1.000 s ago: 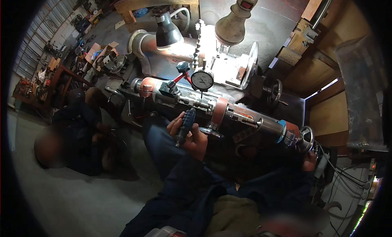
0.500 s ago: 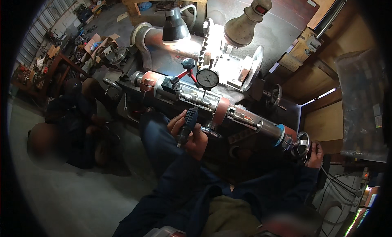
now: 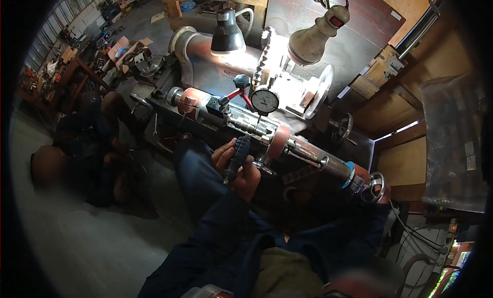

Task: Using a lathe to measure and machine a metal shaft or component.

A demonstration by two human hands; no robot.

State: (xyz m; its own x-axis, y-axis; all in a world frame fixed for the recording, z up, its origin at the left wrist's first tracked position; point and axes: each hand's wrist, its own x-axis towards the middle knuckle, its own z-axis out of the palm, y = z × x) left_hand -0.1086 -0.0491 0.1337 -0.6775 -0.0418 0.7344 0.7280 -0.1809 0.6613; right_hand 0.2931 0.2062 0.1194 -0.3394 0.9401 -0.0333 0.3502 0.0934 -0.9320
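Observation:
My left hand (image 3: 245, 177) is closed round a dark hand tool (image 3: 238, 155) with a ribbed blue-black body and a small metal end pointing down toward my wrist. It is held just in front of a long cylindrical fixture (image 3: 336, 167) with orange-red collars. At the fixture's right end my right hand (image 3: 385, 195) is closed at the lower rim of a chrome handwheel (image 3: 377, 181), partly hidden by shadow and the wheel. A dial indicator (image 3: 265, 100) on a red jointed arm (image 3: 234, 94) stands over the lit metal workpiece (image 3: 249, 122) in the fixture.
Two lamps, one black (image 3: 228, 36) and one beige (image 3: 310, 41), hang over the machine. Another handwheel (image 3: 342, 128) sits behind the fixture. At left a co-worker (image 3: 97, 149) crouches by cluttered shelving (image 3: 64, 87). Cables (image 3: 411, 226) run down at the right.
The view has shifted slightly. My right hand has moved from the handwheel's right side to its lower rim. My left hand keeps its hold on the dark tool.

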